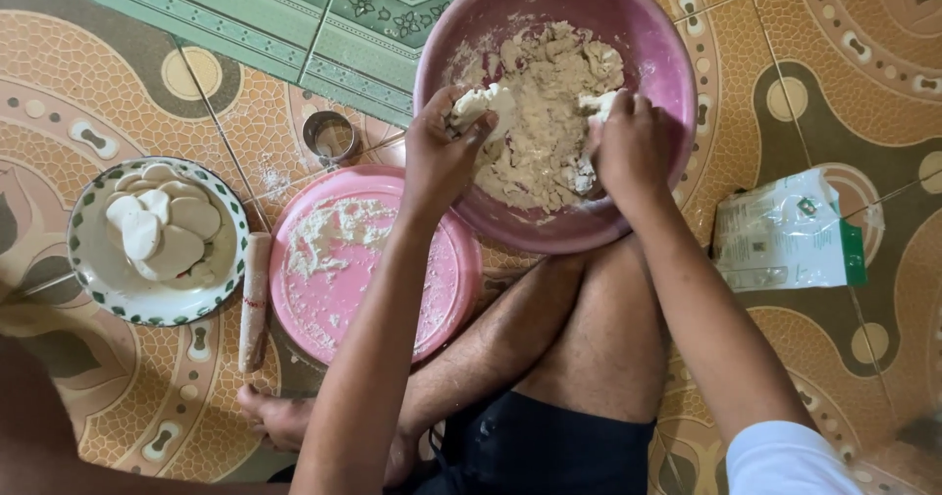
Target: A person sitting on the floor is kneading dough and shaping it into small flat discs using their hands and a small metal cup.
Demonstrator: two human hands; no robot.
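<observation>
A large pink plastic bowl [648, 44] sits on the tiled floor in front of my crossed legs, holding a rough mass of pale dough [549, 112]. My left hand [442, 152] is in the bowl's left side, its fingers closed on a lump of dough. At the right side of the dough, my right hand [633, 142] presses into it with the fingers gripping it. Both hands are dusted with flour.
A round pink tray [432, 299] dusted with flour lies to the left of the bowl. Beside it lies a small wooden rolling pin [255, 299]. A patterned plate [98, 269] holds several flat dough discs. A metal ring cutter [331, 137] and a flour bag [785, 235] rest on the floor.
</observation>
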